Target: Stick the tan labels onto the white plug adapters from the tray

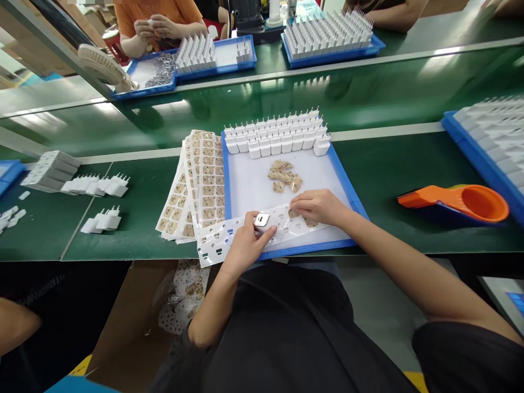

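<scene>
In my left hand [250, 238] I grip a white charger [262, 220], its port face turned up. Beneath it a white sticker sheet [216, 240], mostly peeled, lies slanted across the front of the blue-rimmed tray [346, 196]. My right hand [317, 206] pinches at the sheet's right part, where a few tan stickers [310, 222] remain; what lies between the fingertips is hidden. Crumpled tan film pieces [283, 174] lie mid-tray. Rows of white chargers [278, 136] stand pins up along its back edge.
Stacked sticker sheets [200, 180] lie left of the tray. Loose chargers [102, 220] and a stack of white blocks [51, 170] sit farther left. An orange scoop [458, 203] is at right, beside another charger tray [454, 123]. Co-workers sit across the bench near a fan [102, 65].
</scene>
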Available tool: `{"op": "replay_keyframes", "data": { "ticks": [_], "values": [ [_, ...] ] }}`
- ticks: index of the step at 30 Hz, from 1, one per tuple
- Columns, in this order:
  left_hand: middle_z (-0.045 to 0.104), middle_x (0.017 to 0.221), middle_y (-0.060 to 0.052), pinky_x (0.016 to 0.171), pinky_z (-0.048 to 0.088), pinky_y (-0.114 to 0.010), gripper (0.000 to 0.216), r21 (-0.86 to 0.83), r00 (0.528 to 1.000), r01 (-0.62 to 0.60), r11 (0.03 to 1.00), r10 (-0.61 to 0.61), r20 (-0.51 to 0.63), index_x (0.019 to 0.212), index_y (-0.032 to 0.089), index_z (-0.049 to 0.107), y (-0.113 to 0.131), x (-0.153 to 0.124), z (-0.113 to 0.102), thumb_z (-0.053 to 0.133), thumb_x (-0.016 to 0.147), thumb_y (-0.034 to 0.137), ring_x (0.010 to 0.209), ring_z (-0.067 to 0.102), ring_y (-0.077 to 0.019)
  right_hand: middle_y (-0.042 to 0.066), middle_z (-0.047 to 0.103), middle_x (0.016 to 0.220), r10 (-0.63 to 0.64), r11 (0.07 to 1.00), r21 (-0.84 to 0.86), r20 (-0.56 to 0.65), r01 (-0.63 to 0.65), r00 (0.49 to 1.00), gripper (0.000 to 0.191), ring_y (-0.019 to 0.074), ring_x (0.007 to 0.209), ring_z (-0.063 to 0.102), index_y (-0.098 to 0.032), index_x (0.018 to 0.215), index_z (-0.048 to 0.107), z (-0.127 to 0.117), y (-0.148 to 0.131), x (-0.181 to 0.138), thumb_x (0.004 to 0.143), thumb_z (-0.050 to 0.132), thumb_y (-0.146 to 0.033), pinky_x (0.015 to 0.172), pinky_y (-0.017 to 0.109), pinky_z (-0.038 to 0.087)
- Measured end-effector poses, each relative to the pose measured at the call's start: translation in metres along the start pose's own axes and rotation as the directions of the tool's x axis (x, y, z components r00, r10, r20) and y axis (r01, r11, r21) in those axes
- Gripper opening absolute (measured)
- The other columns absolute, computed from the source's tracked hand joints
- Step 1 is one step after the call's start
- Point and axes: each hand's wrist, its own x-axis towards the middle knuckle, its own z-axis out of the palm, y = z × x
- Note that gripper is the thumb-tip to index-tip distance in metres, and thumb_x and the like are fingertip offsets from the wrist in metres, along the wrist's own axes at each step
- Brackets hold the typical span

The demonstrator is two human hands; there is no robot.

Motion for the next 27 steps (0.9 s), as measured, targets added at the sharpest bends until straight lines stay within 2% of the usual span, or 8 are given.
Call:
{"op": "replay_keyframes", "data": {
  "ticks": [3, 6, 10, 15, 18, 21, 25, 27],
  "values": [
    [0.072, 0.101, -0.005, 0.081, 0.052, -0.034, 0.044, -0.005, 1.0, -0.002, 1.0, 0.002, 0.005, 0.117, 0.023, 0.047, -0.003, 0.0, -0.001, 0.062, 0.09, 0.055, 0.09, 0.07, -0.0235, 0.006, 0.079, 0.09, 0.138, 0.955, 0.262, 0.022, -0.139, 0.99, 0.021, 0.0203, 0.081, 0.073, -0.021, 0.087, 0.077, -0.009, 0.003, 0.0, 0.092, 0.061, -0.035, 0.072, 0.031, 0.055],
    [0.072, 0.102, -0.006, 0.083, 0.052, -0.035, 0.044, -0.033, 1.0, -0.004, 0.999, 0.004, 0.004, 0.117, 0.023, 0.048, -0.005, 0.001, 0.0, 0.064, 0.089, 0.054, 0.09, 0.07, -0.0229, 0.006, 0.077, 0.092, 0.325, 0.808, 0.52, 0.001, -0.278, 0.946, 0.022, 0.0201, 0.084, 0.071, -0.02, 0.087, 0.074, -0.022, 0.005, 0.002, 0.087, 0.069, -0.041, 0.072, 0.031, 0.058],
    [0.073, 0.106, -0.005, 0.074, 0.051, -0.031, 0.046, -0.077, 0.999, -0.047, 0.996, 0.045, -0.022, 0.117, 0.023, 0.049, -0.008, -0.001, 0.003, 0.07, 0.086, 0.049, 0.078, 0.067, -0.0181, 0.004, 0.072, 0.08, 0.483, 0.616, 0.742, -0.091, -0.264, 0.871, 0.027, 0.0178, 0.074, 0.067, -0.019, 0.083, 0.069, -0.032, -0.016, 0.001, 0.083, 0.075, -0.046, 0.068, 0.032, 0.058],
    [0.072, 0.101, -0.002, 0.063, 0.047, -0.025, 0.044, 0.006, 0.951, -0.218, 0.976, 0.213, -0.225, 0.114, 0.024, 0.058, -0.009, -0.008, 0.012, 0.077, 0.081, 0.043, 0.065, 0.058, -0.0121, 0.002, 0.069, 0.075, 0.409, 0.556, 0.782, 0.036, -0.28, 0.912, 0.022, 0.0156, 0.068, 0.065, -0.02, 0.083, 0.068, -0.017, -0.084, -0.004, 0.087, 0.073, -0.041, 0.065, 0.03, 0.055],
    [0.071, 0.109, -0.005, 0.065, 0.05, -0.025, 0.033, 0.068, 0.901, -0.338, 0.939, 0.344, -0.265, 0.115, 0.024, 0.063, -0.005, -0.011, 0.015, 0.071, 0.085, 0.037, 0.079, 0.064, -0.0154, 0.002, 0.068, 0.079, 0.412, 0.545, 0.799, 0.012, -0.257, 0.911, 0.019, 0.0157, 0.071, 0.065, -0.021, 0.083, 0.066, 0.001, -0.109, -0.005, 0.088, 0.071, -0.039, 0.069, 0.03, 0.056],
    [0.068, 0.121, -0.009, 0.072, 0.054, -0.026, 0.037, -0.002, 0.912, -0.368, 0.93, 0.361, -0.193, 0.121, 0.023, 0.062, 0.0, -0.016, 0.011, 0.07, 0.086, 0.032, 0.103, 0.066, -0.0221, 0.001, 0.067, 0.08, 0.451, 0.496, 0.832, 0.0, -0.251, 0.892, 0.02, 0.0155, 0.072, 0.065, -0.022, 0.083, 0.065, 0.013, -0.114, -0.005, 0.087, 0.072, -0.04, 0.069, 0.03, 0.056],
    [0.061, 0.138, -0.012, 0.085, 0.058, -0.031, 0.05, -0.328, 0.942, -0.3, 0.896, 0.333, 0.047, 0.139, 0.023, 0.05, 0.0, -0.024, 0.002, 0.065, 0.091, 0.029, 0.111, 0.067, -0.0227, 0.0, 0.066, 0.078, 0.47, 0.43, 0.868, 0.019, -0.248, 0.882, 0.021, 0.0145, 0.07, 0.064, -0.021, 0.083, 0.065, 0.01, -0.11, -0.006, 0.085, 0.075, -0.039, 0.067, 0.029, 0.055],
    [0.056, 0.146, -0.013, 0.088, 0.059, -0.033, 0.048, -0.442, 0.936, -0.292, 0.848, 0.349, 0.053, 0.137, 0.025, 0.05, -0.003, -0.027, 0.0, 0.065, 0.093, 0.03, 0.114, 0.066, -0.0229, 0.0, 0.065, 0.075, 0.476, 0.401, 0.884, 0.023, -0.24, 0.879, 0.021, 0.0143, 0.068, 0.063, -0.021, 0.082, 0.065, 0.005, -0.109, -0.007, 0.084, 0.077, -0.039, 0.064, 0.028, 0.055]
  ]
}}
